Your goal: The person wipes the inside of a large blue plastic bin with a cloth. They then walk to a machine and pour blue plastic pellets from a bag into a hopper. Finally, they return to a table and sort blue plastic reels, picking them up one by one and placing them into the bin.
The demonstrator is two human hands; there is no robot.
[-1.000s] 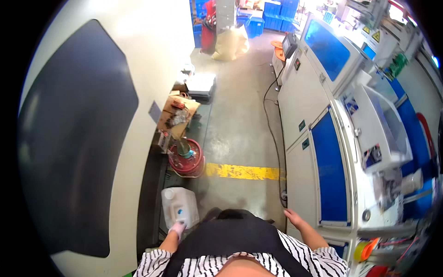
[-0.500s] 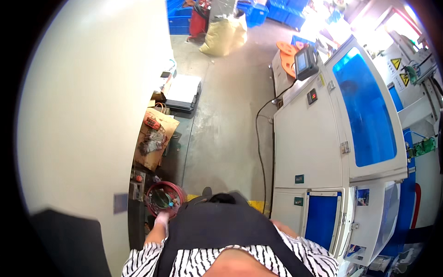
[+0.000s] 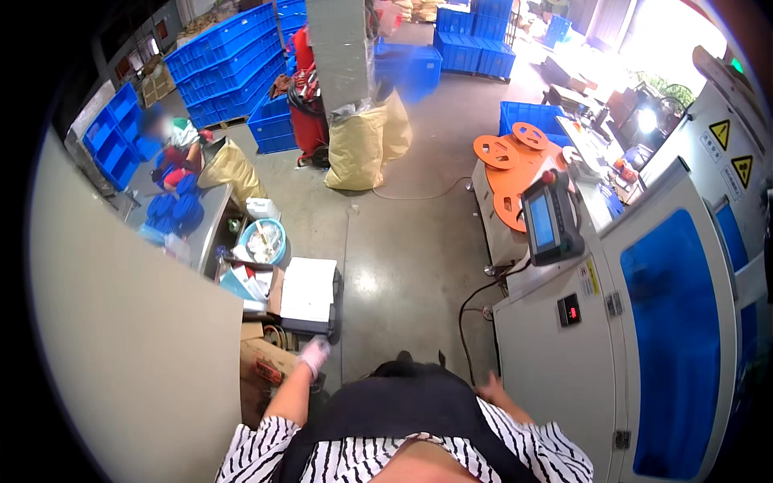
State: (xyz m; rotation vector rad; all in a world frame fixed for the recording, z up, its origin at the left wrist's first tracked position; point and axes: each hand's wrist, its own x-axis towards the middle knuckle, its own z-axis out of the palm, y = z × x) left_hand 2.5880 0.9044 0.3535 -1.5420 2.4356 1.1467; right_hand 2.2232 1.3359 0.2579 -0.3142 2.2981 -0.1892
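My left hand [image 3: 314, 355], in a pale pinkish glove, reaches forward at my left side. It is near the front edge of a black case [image 3: 306, 328] with white paper [image 3: 308, 283] on top. Motion smears its fingers, so whether they hold anything cannot be made out. Low on the right, beside the white machine cabinet [image 3: 535, 354], is my bare right hand [image 3: 489, 389]. Its thumb stands apart from the other fingers, and nothing shows in it. A black cable [image 3: 461, 326] hangs close to this hand.
A cream panel [image 3: 145, 322] fills the left side. Ahead stand yellow sacks [image 3: 354, 149], a grey pillar [image 3: 342, 64] and stacked blue crates [image 3: 229, 68]. A control pendant [image 3: 543, 219] and orange reels [image 3: 509, 201] are at right. Another person [image 3: 181, 141] sits far left.
My view has tilted up and moved forward along the aisle. The red bucket at my left has left the picture. My left hand has swung forward, and my right hand shows more fully.
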